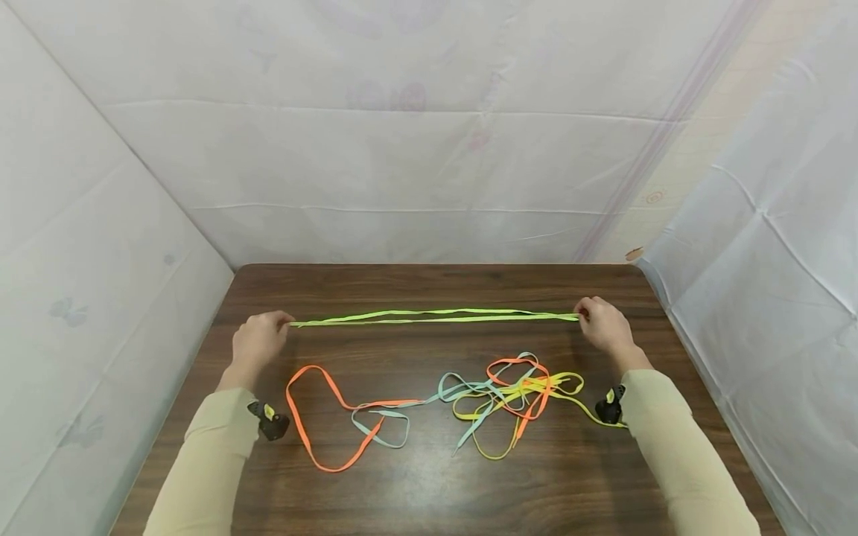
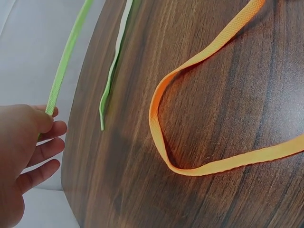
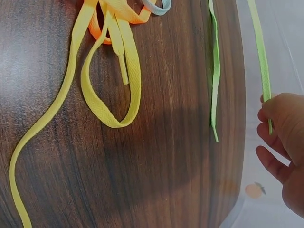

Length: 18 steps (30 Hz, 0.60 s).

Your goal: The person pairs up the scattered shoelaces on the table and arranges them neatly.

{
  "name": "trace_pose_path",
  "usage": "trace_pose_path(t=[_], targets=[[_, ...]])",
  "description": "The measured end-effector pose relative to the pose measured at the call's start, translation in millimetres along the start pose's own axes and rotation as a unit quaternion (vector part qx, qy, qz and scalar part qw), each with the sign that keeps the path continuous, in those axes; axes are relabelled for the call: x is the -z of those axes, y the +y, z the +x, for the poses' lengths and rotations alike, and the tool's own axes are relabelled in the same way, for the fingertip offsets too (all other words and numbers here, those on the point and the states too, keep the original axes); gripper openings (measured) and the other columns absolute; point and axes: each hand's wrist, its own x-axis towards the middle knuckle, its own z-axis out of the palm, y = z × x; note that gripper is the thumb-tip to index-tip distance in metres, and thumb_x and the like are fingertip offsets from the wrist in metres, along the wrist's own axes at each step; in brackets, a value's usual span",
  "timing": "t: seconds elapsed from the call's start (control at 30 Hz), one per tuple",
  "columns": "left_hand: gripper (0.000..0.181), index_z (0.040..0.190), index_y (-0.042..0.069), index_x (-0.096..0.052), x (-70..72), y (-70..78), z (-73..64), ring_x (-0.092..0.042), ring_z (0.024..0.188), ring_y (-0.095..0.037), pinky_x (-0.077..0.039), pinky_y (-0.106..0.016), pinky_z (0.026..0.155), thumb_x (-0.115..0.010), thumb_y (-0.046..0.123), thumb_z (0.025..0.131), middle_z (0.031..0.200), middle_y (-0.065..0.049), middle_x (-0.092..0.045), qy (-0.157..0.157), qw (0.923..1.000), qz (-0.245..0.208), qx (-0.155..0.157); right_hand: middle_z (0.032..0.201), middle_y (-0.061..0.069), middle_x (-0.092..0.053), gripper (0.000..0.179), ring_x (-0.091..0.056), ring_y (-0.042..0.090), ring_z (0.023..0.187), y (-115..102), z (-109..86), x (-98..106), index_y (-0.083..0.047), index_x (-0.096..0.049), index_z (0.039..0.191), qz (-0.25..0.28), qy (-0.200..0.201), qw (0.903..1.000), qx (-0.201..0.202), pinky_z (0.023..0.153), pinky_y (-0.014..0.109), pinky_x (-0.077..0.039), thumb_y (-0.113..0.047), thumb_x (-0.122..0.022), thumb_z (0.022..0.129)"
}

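A light green shoelace [image 1: 436, 321] is stretched nearly straight between the two hands across the far part of the table. My left hand [image 1: 260, 342] pinches one end between thumb and forefinger, the other fingers loosely bent in the left wrist view. At the opposite end, my right hand [image 1: 605, 325] pinches the lace just above its tip, which sticks out below the thumb in the right wrist view. A second green shoelace [image 1: 462, 310] lies on the wood alongside, its tipped end [image 3: 215, 133] free.
Nearer the body, an orange shoelace [image 1: 295, 417] loops at left, crossing a pale blue shoelace [image 1: 405, 432]. Right of centre, a tangle of yellow shoelace [image 1: 496, 455], orange and pale blue lies on the dark wooden table [image 1: 415, 499]. White sheeting [image 1: 402, 164] surrounds the table.
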Motion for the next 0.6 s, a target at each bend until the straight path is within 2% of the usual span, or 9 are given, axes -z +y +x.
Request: trace_pose_path(t=[0.17, 0.4, 0.6], targets=[[0.022, 0.105, 0.006, -0.065, -5.4, -1.3, 2.6, -0.044, 0.05, -0.018, -0.032, -0.032, 0.042, -0.052, 0.015, 0.091, 0.093, -0.02, -0.066, 0.009, 0.9999, 0.0, 0.012, 0.083, 0.013, -0.057, 0.009, -0.055, 0.026, 0.068, 2, 1.5, -2, -0.001, -0.06, 0.093, -0.004, 0.007, 0.9999, -0.015, 0.057, 0.043, -0.044, -0.006, -0.056, 0.087], [0.022, 0.099, 0.007, -0.067, -16.7, -4.6, 9.8, -0.056, 0.056, -0.024, -0.039, -0.037, 0.044, -0.053, 0.022, 0.09, 0.092, -0.019, -0.068, 0.036, 0.9986, -0.001, 0.038, 0.083, 0.015, -0.057, 0.01, -0.055, 0.027, 0.066, 4, 4.5, -3, -0.001, -0.06, 0.091, -0.01, 0.008, 0.9992, -0.039, 0.055, 0.043, -0.044, -0.009, -0.055, 0.087], [0.024, 0.098, 0.008, -0.066, -20.5, -2.9, 13.3, -0.058, 0.059, -0.029, -0.041, -0.04, 0.045, -0.049, 0.024, 0.09, 0.089, -0.018, -0.067, 0.02, 0.997, -0.001, 0.075, 0.086, 0.016, -0.058, 0.013, -0.056, 0.028, 0.069, 3, 7.8, -5, -0.001, -0.059, 0.093, -0.008, -0.013, 0.9983, -0.056, 0.057, 0.044, -0.045, -0.011, -0.053, 0.089]])
